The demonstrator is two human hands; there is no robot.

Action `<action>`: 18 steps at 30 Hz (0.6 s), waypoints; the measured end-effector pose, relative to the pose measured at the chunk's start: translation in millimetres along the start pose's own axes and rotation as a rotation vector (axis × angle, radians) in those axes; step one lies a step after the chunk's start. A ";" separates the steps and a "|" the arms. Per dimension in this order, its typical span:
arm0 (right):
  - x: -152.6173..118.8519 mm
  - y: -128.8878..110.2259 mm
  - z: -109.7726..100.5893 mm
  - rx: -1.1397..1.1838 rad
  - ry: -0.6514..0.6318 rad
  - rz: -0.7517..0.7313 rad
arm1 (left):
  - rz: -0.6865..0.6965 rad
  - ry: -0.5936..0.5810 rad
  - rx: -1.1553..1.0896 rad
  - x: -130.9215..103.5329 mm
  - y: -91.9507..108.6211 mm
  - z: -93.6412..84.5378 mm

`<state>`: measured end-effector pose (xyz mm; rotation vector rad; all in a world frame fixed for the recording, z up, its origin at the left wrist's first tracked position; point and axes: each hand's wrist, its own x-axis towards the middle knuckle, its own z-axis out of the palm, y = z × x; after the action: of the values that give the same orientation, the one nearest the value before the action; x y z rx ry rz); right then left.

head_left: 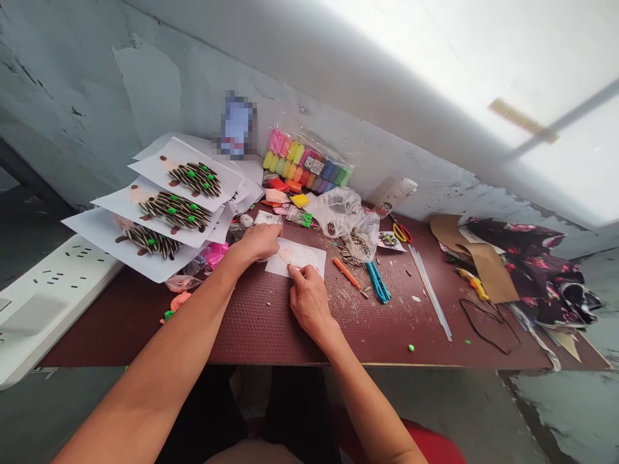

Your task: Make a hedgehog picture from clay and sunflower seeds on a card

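Note:
A small white card (274, 265) lies on the table, bearing a thin, pale peach shape (286, 254) that looks like modelling clay. My right hand (309, 298) rests at the card's near edge with thumb and fingers bent and drawn together. What they pinch, if anything, is hidden. Just past the card's left corner is my left hand (260, 243), fingers curled closed beside small clear bags. Its fingertips are mostly out of sight. An orange pen-like tool (347, 273) and a blue utility knife (378, 282) lie right of the card.
Sheets with seed-covered hedgehogs (174, 211) are stacked left, above a white power strip (53, 299). Behind are coloured clay packs (309, 161) and a plastic bag (341, 209) by loose seeds (355, 248). Glue sticks (430, 293), scissors (401, 230) and a glue gun (476, 283) lie right.

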<state>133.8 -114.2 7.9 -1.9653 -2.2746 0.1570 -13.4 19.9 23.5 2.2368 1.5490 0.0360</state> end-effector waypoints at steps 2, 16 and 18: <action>-1.1 -0.1 1.1 -0.021 0.013 -0.011 | -0.005 -0.002 -0.003 -0.1 0.3 -0.4; 0.1 -0.9 -1.9 -0.019 -0.002 0.008 | -0.001 0.003 -0.002 0.1 0.1 0.0; 3.0 -2.5 -4.3 -0.030 -0.024 0.022 | 0.001 0.002 -0.005 0.1 0.0 -0.3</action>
<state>131.7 -111.6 12.7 -2.0145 -2.2837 0.1510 -13.4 20.1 23.7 2.2342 1.5476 0.0414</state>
